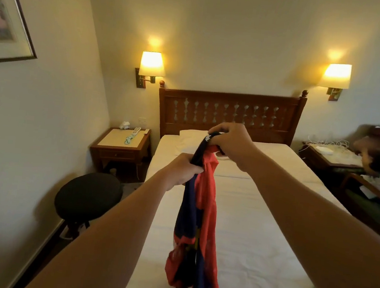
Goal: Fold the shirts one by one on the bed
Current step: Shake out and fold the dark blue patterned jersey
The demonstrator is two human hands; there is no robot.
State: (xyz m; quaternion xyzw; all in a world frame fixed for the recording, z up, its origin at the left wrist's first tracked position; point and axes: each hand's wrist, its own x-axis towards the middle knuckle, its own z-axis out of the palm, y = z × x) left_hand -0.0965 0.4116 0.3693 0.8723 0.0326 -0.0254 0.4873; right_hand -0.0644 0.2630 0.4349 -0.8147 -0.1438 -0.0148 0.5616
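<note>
— Cream walls (232, 30), white-sheeted bed (258, 222) against a carved wooden headboard (230, 113), two lit wall lamps (151, 65) above the head corners?

— Yes. Round black stool (88, 196) beside the bed's left edge, nightstand (121, 145) at each head corner, pillow (192, 135) at the head end.

— And the shirt?

— Red-and-blue shirt (198, 227) hanging bunched over the bed's middle, hem touching the sheet; gripped by left hand (183, 170) lower, right hand (228, 138) at the collar.

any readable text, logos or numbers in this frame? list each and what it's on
None readable.
Red and blue shirt, gripped by the left hand and the right hand: small white mark near the collar and printed patches near the hem, too blurred to read.
Framed picture: no legible text.
</note>
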